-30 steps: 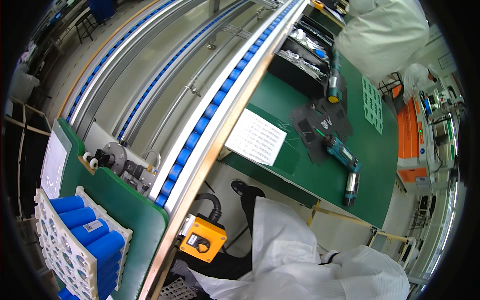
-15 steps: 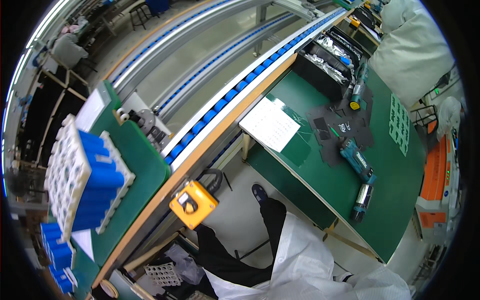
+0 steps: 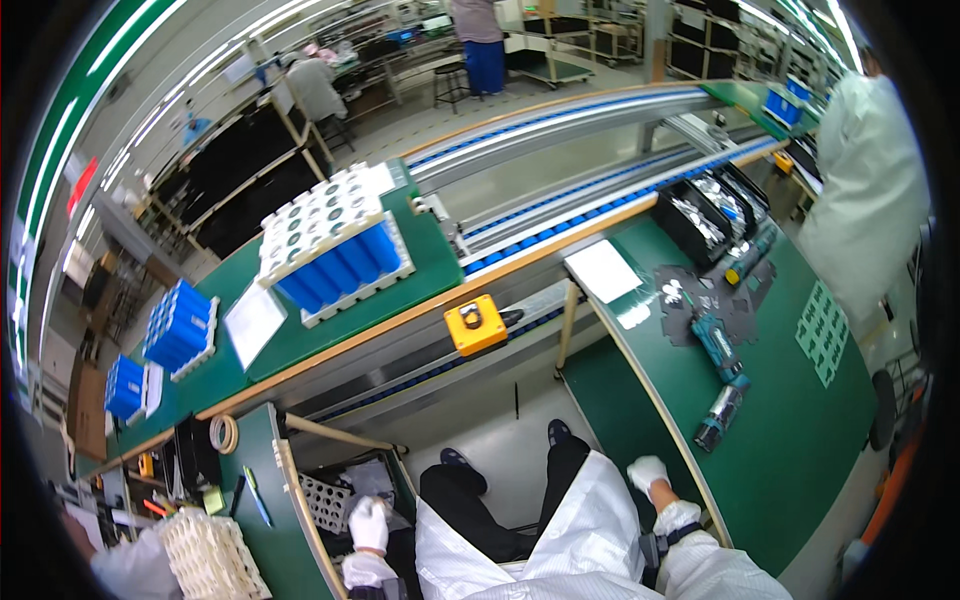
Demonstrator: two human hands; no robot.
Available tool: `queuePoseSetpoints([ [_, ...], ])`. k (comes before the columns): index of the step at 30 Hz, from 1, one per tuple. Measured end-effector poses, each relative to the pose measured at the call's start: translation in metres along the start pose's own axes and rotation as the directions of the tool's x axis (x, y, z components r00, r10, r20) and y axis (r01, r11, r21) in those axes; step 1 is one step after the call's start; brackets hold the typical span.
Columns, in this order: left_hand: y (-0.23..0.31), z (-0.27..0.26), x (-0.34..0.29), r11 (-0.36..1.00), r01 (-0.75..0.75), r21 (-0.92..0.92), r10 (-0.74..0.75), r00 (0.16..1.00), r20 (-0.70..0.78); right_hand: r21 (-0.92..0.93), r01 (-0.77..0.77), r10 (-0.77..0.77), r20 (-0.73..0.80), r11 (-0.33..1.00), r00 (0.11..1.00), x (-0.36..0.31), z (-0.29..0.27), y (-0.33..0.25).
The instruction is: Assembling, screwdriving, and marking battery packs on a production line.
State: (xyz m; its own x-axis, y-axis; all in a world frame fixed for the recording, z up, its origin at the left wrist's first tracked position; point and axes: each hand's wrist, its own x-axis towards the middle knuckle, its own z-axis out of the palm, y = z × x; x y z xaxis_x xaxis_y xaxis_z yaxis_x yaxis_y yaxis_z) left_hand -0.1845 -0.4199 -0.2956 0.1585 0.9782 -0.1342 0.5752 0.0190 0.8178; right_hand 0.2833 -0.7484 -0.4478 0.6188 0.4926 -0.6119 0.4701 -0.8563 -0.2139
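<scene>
My left hand (image 3: 369,525), in a white glove, hangs low beside the left table's edge, its fingers curled together. Nothing shows in it. Next to it are a white perforated plate (image 3: 326,502) and crumpled clear plastic bags (image 3: 372,478). My right hand (image 3: 648,472), also gloved, is loosely closed near the edge of the green table (image 3: 790,430), with no object visible in it. On that table lie a teal cordless screwdriver (image 3: 714,345) with a silver and black end, dark grey cut sheets (image 3: 690,318) and a light green perforated sheet (image 3: 822,332).
A blue cell block (image 3: 345,262) with white perforated holders stands across the roller conveyor (image 3: 545,240); smaller blue blocks (image 3: 178,325) stand further left. A yellow switch box (image 3: 476,325) juts from the rail. Black parts bins (image 3: 695,222) sit back right. Another person's sleeve (image 3: 135,570) is lower left.
My view has lifted and swung left, bringing the far room and left table into sight. Both my hands, unseen before, now show. The screwdriver and sheets stay on the table.
</scene>
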Motion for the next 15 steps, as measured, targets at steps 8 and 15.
queuePoseSetpoints([
  [8,0.115,-0.077,-0.042,0.773,-0.24,0.587,0.523,0.765,-0.375,0.365,0.304,-0.305,-0.056,0.88,0.951,0.065,-0.069,-0.233],
  [15,0.061,-0.112,-0.139,0.716,0.382,0.584,0.007,0.833,-0.553,-0.131,0.358,-0.292,0.361,0.924,0.886,0.204,0.064,-0.262],
])
